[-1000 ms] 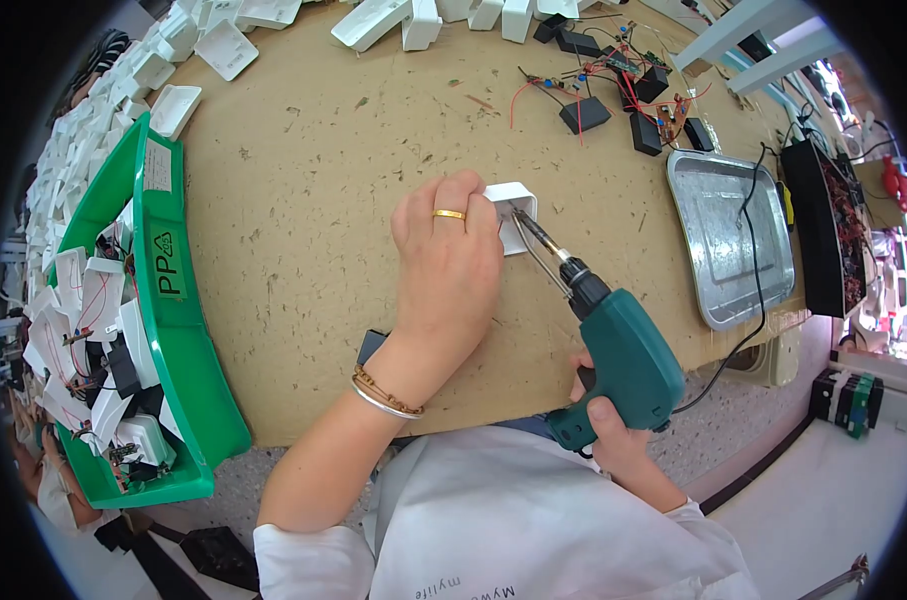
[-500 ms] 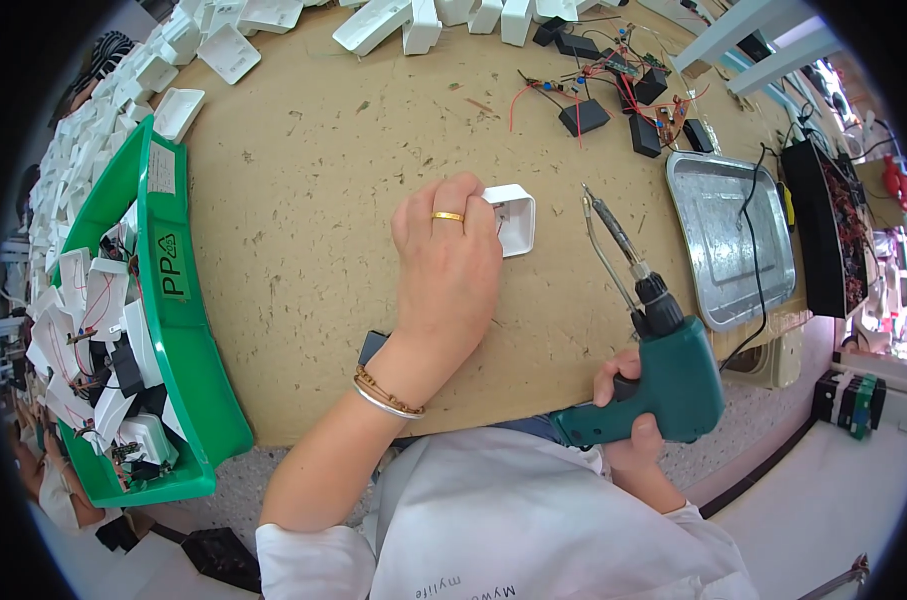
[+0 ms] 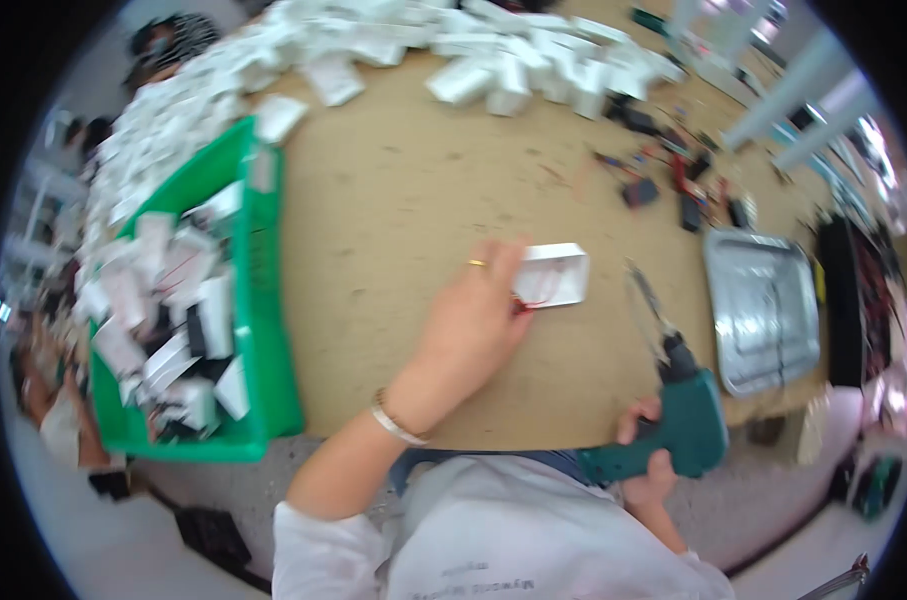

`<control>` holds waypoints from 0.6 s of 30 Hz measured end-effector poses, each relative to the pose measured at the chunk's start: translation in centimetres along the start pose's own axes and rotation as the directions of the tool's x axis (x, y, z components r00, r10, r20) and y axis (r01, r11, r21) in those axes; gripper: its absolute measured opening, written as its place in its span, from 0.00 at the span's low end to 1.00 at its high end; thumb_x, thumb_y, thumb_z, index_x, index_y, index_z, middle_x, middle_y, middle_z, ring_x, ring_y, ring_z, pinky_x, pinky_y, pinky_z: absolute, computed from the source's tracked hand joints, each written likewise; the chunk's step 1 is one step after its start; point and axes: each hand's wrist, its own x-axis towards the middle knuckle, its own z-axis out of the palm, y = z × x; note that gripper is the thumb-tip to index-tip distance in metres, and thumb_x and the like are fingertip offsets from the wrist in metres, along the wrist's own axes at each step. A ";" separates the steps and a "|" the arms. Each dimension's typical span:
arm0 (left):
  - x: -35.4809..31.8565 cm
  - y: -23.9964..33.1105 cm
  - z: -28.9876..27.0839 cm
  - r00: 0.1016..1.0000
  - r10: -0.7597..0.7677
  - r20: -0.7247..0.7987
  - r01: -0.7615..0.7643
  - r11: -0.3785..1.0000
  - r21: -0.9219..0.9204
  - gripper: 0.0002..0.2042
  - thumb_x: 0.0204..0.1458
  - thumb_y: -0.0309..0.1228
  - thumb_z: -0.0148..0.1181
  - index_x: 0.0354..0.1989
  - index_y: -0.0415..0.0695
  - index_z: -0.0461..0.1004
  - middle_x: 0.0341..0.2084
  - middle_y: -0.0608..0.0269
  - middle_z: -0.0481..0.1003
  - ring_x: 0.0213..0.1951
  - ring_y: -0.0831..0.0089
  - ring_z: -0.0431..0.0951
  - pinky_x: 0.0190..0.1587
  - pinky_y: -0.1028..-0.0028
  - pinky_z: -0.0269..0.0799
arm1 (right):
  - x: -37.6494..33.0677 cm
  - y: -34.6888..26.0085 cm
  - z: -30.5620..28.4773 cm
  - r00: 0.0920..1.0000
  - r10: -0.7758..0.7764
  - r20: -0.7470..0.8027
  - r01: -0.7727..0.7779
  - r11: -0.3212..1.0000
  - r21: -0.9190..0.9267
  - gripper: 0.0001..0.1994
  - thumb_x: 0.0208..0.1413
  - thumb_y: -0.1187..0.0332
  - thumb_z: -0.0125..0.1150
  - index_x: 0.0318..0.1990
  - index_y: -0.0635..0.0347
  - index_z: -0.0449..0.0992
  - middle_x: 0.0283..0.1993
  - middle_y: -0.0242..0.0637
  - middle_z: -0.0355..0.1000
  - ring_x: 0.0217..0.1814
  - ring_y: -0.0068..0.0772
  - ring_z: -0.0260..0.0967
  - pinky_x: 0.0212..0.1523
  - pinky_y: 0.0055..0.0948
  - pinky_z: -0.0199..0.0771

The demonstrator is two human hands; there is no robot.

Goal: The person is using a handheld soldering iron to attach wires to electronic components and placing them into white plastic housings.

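My left hand (image 3: 473, 320) is closed on a small open white plastic case (image 3: 563, 272) near the middle of the table. Its fingers cover the case's left end. A red wire (image 3: 548, 297) curls inside the case, and a small part at its end shows by my fingers. My right hand (image 3: 653, 480) grips the handle of a green soldering gun (image 3: 691, 425) at the table's front edge. The gun's metal tip and thin feed tube point up and away, to the right of the case and apart from it. Motion blurs the fine detail.
On the left stands a green bin (image 3: 281, 340) full of white cases and wired parts. White cases (image 3: 508, 85) are heaped along the far edge. Black components with wires (image 3: 688, 205) lie far right, beyond a metal tray (image 3: 748, 345). A long black box (image 3: 839, 300) stands beside the tray.
The view has shifted, so the table sits lower and further right. My left hand has drawn back from the case's opening, showing more of the red wire. My right hand keeps its grip.
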 end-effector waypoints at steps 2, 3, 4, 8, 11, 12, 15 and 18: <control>0.0 -0.1 -0.9 0.992 0.029 -0.126 -0.021 0.998 0.064 0.28 0.39 0.30 0.66 0.50 0.40 0.63 0.47 0.44 0.65 0.42 0.52 0.72 0.43 0.63 0.71 | -0.3 0.4 -1.1 1.000 0.023 -0.020 -0.023 1.000 -0.006 0.29 0.47 0.50 0.58 0.48 0.66 0.64 0.44 0.37 0.63 0.35 0.27 0.61 0.38 0.27 0.60; -0.6 -0.4 -2.4 0.977 0.096 -0.191 -0.081 0.993 0.086 0.29 0.39 0.29 0.66 0.53 0.40 0.63 0.46 0.43 0.65 0.38 0.52 0.74 0.39 0.66 0.73 | 0.0 0.7 -1.9 0.999 -0.040 0.024 0.039 0.999 0.014 0.29 0.47 0.50 0.57 0.49 0.66 0.63 0.44 0.38 0.62 0.34 0.27 0.60 0.38 0.26 0.60; -1.4 -1.0 -4.6 0.973 0.076 -0.219 -0.046 0.989 0.140 0.29 0.39 0.29 0.66 0.53 0.40 0.63 0.46 0.43 0.65 0.38 0.52 0.74 0.39 0.66 0.73 | 0.1 0.9 -2.2 0.993 -0.109 0.041 0.108 0.994 0.028 0.29 0.48 0.51 0.55 0.50 0.66 0.62 0.45 0.38 0.62 0.34 0.27 0.59 0.38 0.25 0.59; -3.8 -1.6 -14.5 0.825 -0.155 -0.544 0.014 0.967 -0.254 0.30 0.43 0.28 0.64 0.56 0.36 0.60 0.42 0.50 0.71 0.34 0.66 0.77 0.37 0.72 0.74 | 0.2 0.2 -1.2 0.994 -0.105 -0.027 0.106 0.994 0.038 0.30 0.48 0.52 0.54 0.53 0.66 0.60 0.46 0.39 0.61 0.34 0.27 0.59 0.39 0.25 0.59; -7.2 -2.7 -22.3 0.617 -0.220 -0.756 0.287 0.957 -0.045 0.30 0.43 0.29 0.65 0.55 0.35 0.61 0.37 0.52 0.74 0.34 0.70 0.77 0.36 0.74 0.74 | 0.6 0.4 -1.3 0.995 -0.099 -0.021 0.099 0.994 0.039 0.30 0.49 0.52 0.54 0.54 0.66 0.59 0.46 0.39 0.61 0.34 0.28 0.59 0.39 0.25 0.59; -8.5 -4.6 -24.2 0.563 -0.103 -0.820 0.372 0.918 0.140 0.30 0.43 0.30 0.66 0.55 0.35 0.62 0.36 0.52 0.74 0.34 0.71 0.77 0.36 0.74 0.74 | 0.7 0.3 -1.3 0.995 -0.099 -0.017 0.099 0.994 0.047 0.30 0.49 0.53 0.54 0.54 0.66 0.59 0.46 0.40 0.61 0.35 0.28 0.59 0.40 0.26 0.59; -11.0 -8.1 -28.0 0.602 -0.179 -0.778 0.576 0.772 0.268 0.30 0.42 0.36 0.67 0.52 0.35 0.64 0.38 0.48 0.74 0.35 0.61 0.77 0.38 0.70 0.73 | 0.7 0.2 -1.2 0.994 -0.107 -0.035 0.110 0.990 0.086 0.29 0.49 0.53 0.54 0.53 0.66 0.59 0.46 0.40 0.61 0.35 0.28 0.59 0.40 0.25 0.59; -12.8 -10.4 -29.0 0.646 0.142 -0.751 0.710 0.250 0.658 0.35 0.40 0.46 0.67 0.52 0.34 0.65 0.41 0.42 0.73 0.40 0.48 0.75 0.44 0.60 0.70 | 0.3 -0.7 -0.2 1.000 -0.006 -0.005 0.007 0.996 0.086 0.29 0.48 0.52 0.55 0.50 0.66 0.62 0.44 0.40 0.62 0.35 0.29 0.60 0.38 0.25 0.60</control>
